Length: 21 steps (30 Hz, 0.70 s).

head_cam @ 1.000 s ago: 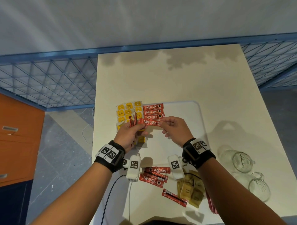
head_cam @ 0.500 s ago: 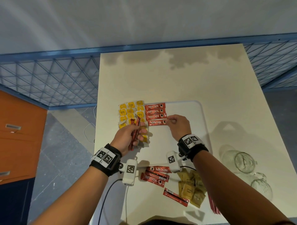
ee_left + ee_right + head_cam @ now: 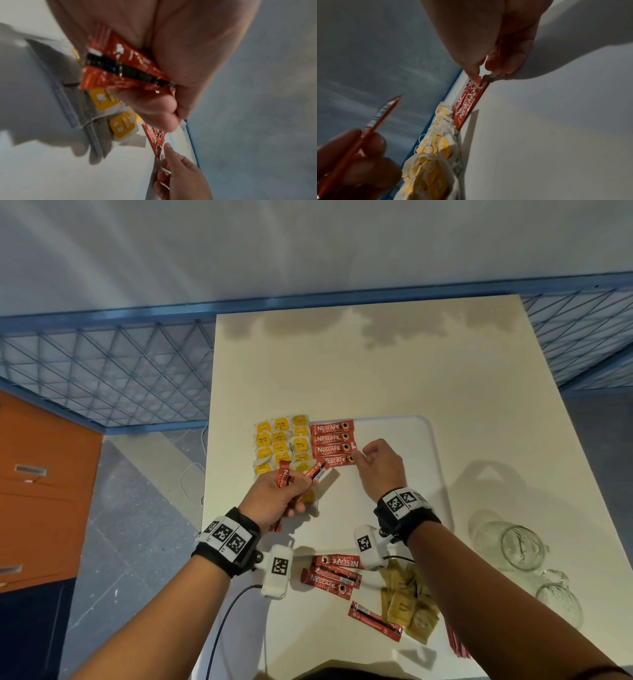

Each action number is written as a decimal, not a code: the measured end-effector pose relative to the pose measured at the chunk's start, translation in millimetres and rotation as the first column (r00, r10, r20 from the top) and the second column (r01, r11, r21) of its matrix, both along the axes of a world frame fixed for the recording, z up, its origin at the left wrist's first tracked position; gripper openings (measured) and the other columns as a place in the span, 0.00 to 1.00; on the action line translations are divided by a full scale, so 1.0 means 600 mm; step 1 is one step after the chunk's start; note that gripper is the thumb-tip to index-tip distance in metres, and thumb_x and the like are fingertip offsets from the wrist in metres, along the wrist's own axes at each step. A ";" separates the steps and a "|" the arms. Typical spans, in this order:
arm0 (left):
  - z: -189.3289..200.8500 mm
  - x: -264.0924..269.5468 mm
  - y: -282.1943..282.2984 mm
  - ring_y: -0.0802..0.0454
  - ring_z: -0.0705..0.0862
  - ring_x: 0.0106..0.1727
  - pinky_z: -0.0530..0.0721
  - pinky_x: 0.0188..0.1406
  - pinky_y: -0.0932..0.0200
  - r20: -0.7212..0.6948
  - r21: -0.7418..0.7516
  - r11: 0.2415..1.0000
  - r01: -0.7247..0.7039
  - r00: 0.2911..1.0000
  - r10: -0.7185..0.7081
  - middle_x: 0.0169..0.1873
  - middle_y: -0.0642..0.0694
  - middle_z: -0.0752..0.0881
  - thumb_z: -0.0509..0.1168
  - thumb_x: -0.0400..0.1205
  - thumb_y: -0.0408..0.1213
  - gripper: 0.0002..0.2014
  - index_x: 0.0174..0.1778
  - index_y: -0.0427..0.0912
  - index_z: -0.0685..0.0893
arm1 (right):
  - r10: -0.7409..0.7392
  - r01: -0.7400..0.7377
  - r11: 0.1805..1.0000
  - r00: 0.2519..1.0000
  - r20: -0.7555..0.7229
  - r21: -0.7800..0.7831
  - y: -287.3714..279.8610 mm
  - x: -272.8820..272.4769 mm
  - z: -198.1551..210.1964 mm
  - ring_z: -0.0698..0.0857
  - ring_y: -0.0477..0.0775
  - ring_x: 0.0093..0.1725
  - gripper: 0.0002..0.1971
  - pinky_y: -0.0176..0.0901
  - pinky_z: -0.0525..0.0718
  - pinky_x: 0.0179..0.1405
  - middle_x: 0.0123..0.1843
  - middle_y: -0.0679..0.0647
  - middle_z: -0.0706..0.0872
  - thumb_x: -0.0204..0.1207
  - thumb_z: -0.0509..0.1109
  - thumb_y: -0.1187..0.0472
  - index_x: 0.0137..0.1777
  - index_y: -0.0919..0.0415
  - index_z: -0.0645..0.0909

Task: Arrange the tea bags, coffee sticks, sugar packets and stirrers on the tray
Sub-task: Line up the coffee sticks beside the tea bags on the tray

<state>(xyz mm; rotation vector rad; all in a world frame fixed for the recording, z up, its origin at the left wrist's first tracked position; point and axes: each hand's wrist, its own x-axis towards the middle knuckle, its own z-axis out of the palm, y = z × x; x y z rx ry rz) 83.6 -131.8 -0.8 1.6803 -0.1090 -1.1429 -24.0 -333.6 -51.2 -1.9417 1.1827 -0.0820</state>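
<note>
Head view, from the left: the yellow-tagged paper tea bags point(image 3: 281, 443) lie in a block on the far-left part of the white plastic tray point(image 3: 419, 474). Nearer me, the left hand point(image 3: 274, 498) has its fingers curled round a few red foil coffee sticks point(image 3: 301, 477), fanned up and pointing away toward the tray's far edge. Just right of the tea bags, four red coffee sticks point(image 3: 332, 444) lie in a column, long axes running left to right. The right hand point(image 3: 378, 465) pinches the right-hand end of the nearest placed stick point(image 3: 337, 461) between thumb and forefinger, squaring it up (I'd judge). The next slot is directly below that stick, between the two hands, and the left hand's supply is closest. Half a second ago the right hand sat slightly nearer the person; it has since nudged outward along the stick's end.
</note>
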 end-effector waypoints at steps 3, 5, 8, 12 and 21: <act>0.003 0.000 0.000 0.52 0.81 0.21 0.76 0.20 0.64 0.023 -0.001 1.000 0.019 1.000 -0.019 0.26 0.40 0.85 0.72 0.84 0.37 0.08 0.50 0.35 0.91 | 0.052 -0.059 0.995 0.995 0.083 0.081 0.013 -0.003 0.021 0.88 0.45 0.43 0.10 0.43 0.86 0.46 0.43 0.41 0.88 0.83 0.71 0.44 0.51 0.49 0.84; 0.003 0.000 -0.001 0.53 0.81 0.22 0.77 0.22 0.63 0.017 0.004 1.000 0.018 1.000 -0.018 0.26 0.43 0.86 0.73 0.83 0.36 0.06 0.48 0.37 0.90 | 0.075 -0.116 0.964 0.982 0.174 0.238 0.025 -0.009 0.041 0.86 0.46 0.36 0.13 0.45 0.85 0.39 0.39 0.42 0.88 0.85 0.69 0.45 0.51 0.51 0.89; 0.005 -0.005 -0.005 0.50 0.83 0.27 0.82 0.31 0.56 0.065 0.015 0.999 0.036 0.997 -0.037 0.28 0.42 0.88 0.75 0.81 0.32 0.01 0.45 0.39 0.90 | 0.072 -0.172 0.865 0.972 0.222 0.471 0.042 -0.021 0.076 0.80 0.47 0.28 0.19 0.39 0.79 0.28 0.31 0.46 0.86 0.88 0.67 0.45 0.48 0.59 0.89; 0.004 -0.012 -0.010 0.47 0.90 0.39 0.89 0.37 0.58 0.146 -0.007 0.999 0.040 0.988 -0.038 0.39 0.40 0.93 0.77 0.78 0.27 0.04 0.45 0.38 0.91 | 0.096 -0.196 0.836 0.972 0.215 0.512 0.053 -0.032 0.087 0.81 0.46 0.29 0.10 0.34 0.80 0.26 0.32 0.46 0.89 0.85 0.72 0.55 0.47 0.60 0.90; 0.004 -0.011 -0.010 0.50 0.91 0.35 0.88 0.32 0.58 0.174 -0.012 1.000 -0.022 0.984 0.024 0.43 0.38 0.91 0.73 0.81 0.26 0.09 0.57 0.30 0.87 | 0.026 -0.124 0.893 0.974 0.226 0.433 0.037 -0.055 0.068 0.85 0.45 0.35 0.10 0.35 0.82 0.32 0.45 0.51 0.91 0.82 0.76 0.62 0.62 0.57 0.89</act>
